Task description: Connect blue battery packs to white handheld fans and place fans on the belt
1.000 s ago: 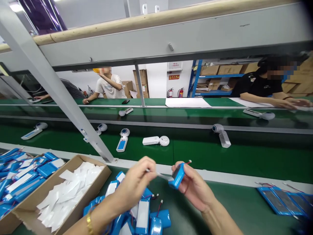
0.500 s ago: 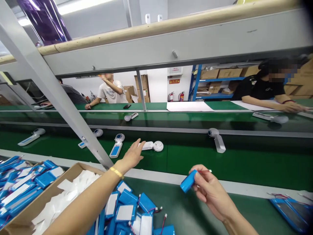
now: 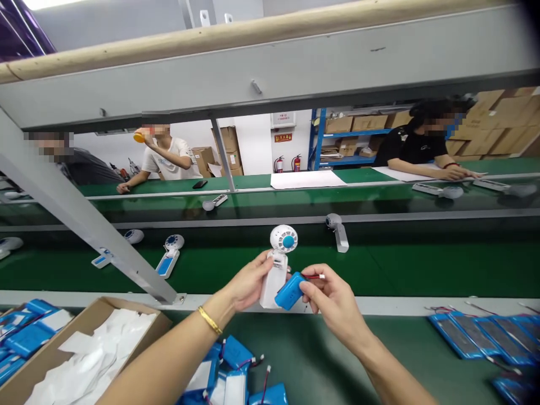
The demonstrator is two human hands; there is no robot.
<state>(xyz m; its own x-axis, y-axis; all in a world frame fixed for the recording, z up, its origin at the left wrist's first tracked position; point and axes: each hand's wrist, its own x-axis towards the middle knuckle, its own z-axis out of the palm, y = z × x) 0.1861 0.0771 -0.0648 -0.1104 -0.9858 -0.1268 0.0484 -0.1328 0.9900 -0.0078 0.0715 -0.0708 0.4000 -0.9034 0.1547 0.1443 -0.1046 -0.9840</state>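
My left hand [image 3: 251, 283] is closed around the body of a white handheld fan [image 3: 275, 281], held upright with its round slotted head on top. Pinched between the fingers of my right hand [image 3: 331, 292] is a blue battery pack [image 3: 290, 291] with red and black wires ending in a white plug. The battery is right against or just in front of the fan's lower body; whether they touch I cannot tell. Below my left forearm lies a pile of blue batteries [image 3: 236, 351], some with white labels.
A cardboard box [image 3: 158, 326] of white paper pieces stands at left beside more batteries. Several dark-faced batteries [image 3: 468, 334] lie at right. Other fans, such as one white fan [image 3: 341, 236], rest on the green conveyor belt [image 3: 405, 264]. A slanted metal post [image 3: 126, 253] crosses the left side. Co-workers sit opposite.
My left hand has picked up the white fan from the belt and drawn it toward me. My right hand has brought the battery up beside it. The view has shifted rightward.
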